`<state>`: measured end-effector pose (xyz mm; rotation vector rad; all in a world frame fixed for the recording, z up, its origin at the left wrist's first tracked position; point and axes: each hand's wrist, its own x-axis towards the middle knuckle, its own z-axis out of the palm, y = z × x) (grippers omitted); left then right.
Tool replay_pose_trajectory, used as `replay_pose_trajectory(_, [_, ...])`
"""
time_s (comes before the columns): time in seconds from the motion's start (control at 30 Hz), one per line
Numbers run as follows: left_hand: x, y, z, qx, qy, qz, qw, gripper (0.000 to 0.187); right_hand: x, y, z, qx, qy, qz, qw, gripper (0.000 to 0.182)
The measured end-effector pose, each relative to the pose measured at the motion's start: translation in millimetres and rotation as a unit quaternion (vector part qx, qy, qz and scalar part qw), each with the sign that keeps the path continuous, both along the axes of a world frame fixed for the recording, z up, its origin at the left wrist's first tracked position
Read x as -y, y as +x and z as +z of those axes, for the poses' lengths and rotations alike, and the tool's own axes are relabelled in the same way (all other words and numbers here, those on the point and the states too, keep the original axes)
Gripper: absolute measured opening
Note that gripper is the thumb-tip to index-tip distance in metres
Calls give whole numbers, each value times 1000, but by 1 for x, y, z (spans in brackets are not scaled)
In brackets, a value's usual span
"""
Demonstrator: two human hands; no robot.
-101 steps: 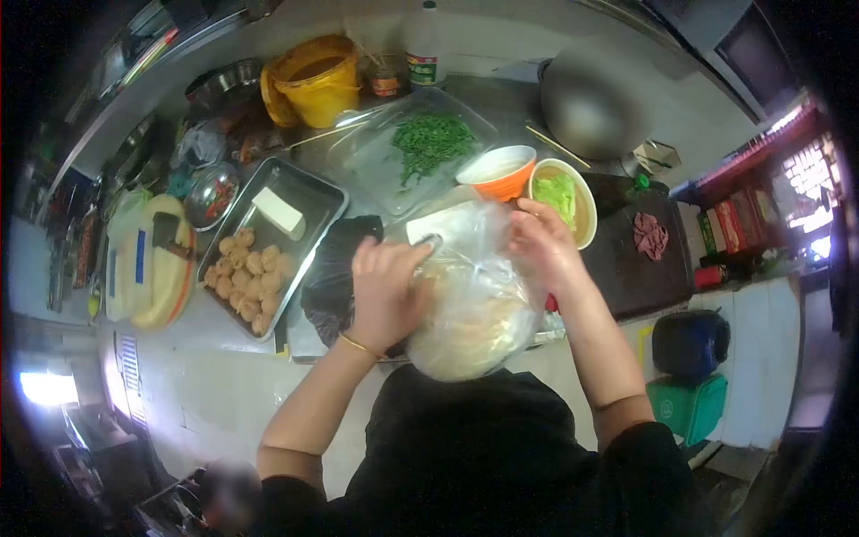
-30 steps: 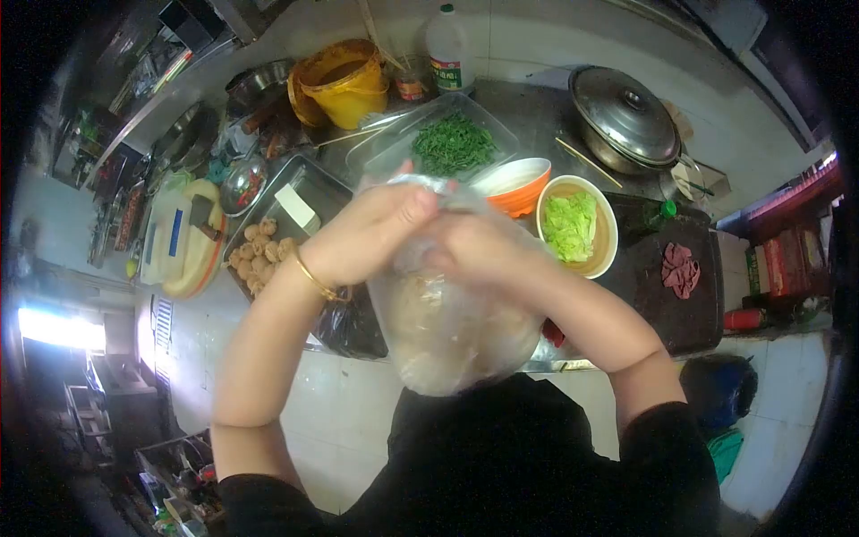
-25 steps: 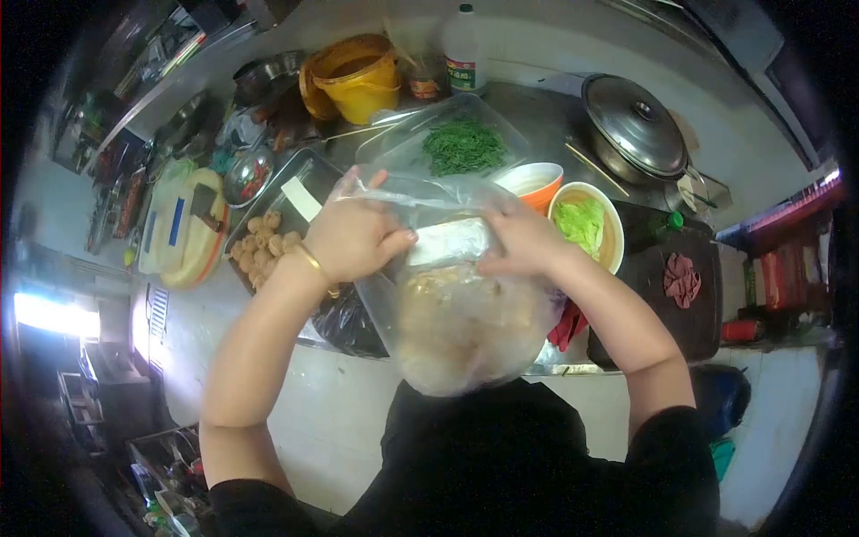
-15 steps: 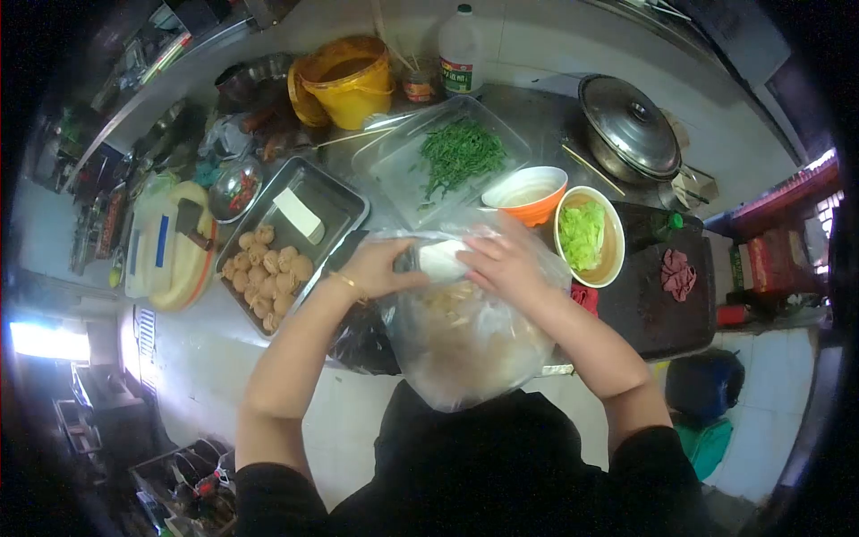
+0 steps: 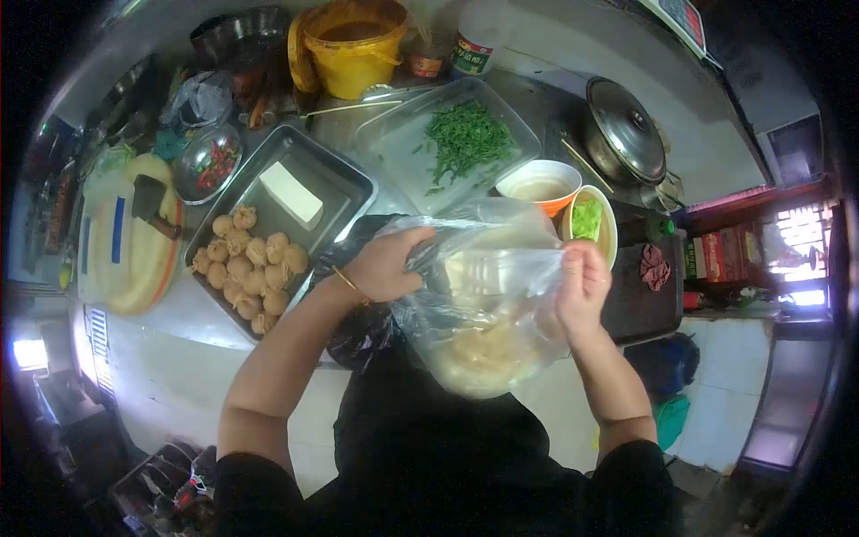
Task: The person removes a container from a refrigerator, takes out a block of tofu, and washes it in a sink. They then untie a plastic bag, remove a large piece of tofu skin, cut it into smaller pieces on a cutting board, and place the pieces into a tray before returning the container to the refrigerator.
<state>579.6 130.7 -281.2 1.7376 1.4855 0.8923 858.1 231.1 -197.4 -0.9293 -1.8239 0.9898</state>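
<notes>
A clear plastic bag point(image 5: 528, 309) is stretched open between my two hands in front of my body. My left hand point(image 5: 386, 266) grips its left edge, thumb and fingers around the film. On the other side my right hand point(image 5: 583, 285) is closed in a pinch on the bag's right edge. Pale contents show through the plastic, but the film blurs what they are. Left of the bag, a metal tray point(image 5: 338, 161) carries a white block point(image 5: 293, 194) and several round, tied brown bundles point(image 5: 253, 270). A dark plastic bag point(image 5: 358, 336) lies under my left wrist.
Behind are a plastic tray point(image 5: 385, 148) of chopped greens, a yellow bucket point(image 5: 358, 63) and a lidded pot point(image 5: 626, 130). Two bowls, an orange one point(image 5: 559, 206) and one with lettuce point(image 5: 587, 219), stand right. A cleaver point(image 5: 152, 204) rests on the left-hand boards.
My hands have moved apart, the right one going right and pulling the bag's mouth wide. The white piece between my fingers earlier is no longer held; a pale shape shows inside the bag.
</notes>
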Motion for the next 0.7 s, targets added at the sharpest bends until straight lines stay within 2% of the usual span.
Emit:
replay_pose_trajectory(0.1, [-7, -4, -14, 38, 33, -40, 998, 71, -6, -5, 24, -67, -16, -33, 997, 13])
replay_pose_trajectory(0.2, [-16, 2, -8, 42, 22, -49, 998, 72, -16, -15, 66, -83, 14, -36, 996, 16])
replay_pose_trajectory(0.3, [-28, 14, -6, -26, 46, -47, 997, 69, -26, -20, 109, -112, 16, -79, 990, 14])
replay_pose_trajectory(0.4, [-30, 17, -20, -109, 67, -82, 988, 62, -28, -23, 159, -72, 86, -73, 991, 15])
replay_pose_trajectory(0.43, [-24, 17, -9, -93, 91, -81, 988, 60, -24, -30, 174, -84, 90, -78, 989, 16])
replay_pose_trajectory(0.53, [10, 12, 15, -17, 149, -68, 986, 52, -26, -30, 209, 1, 123, -39, 992, 16])
replay_pose_trajectory(0.63, [59, -1, 33, 133, 166, 54, 976, 48, -23, -49, 227, 38, 129, 2, 991, 17])
replay_pose_trajectory(0.7, [93, -9, 22, 211, 119, 174, 954, 37, -26, -62, 230, 62, 129, 38, 989, 17])
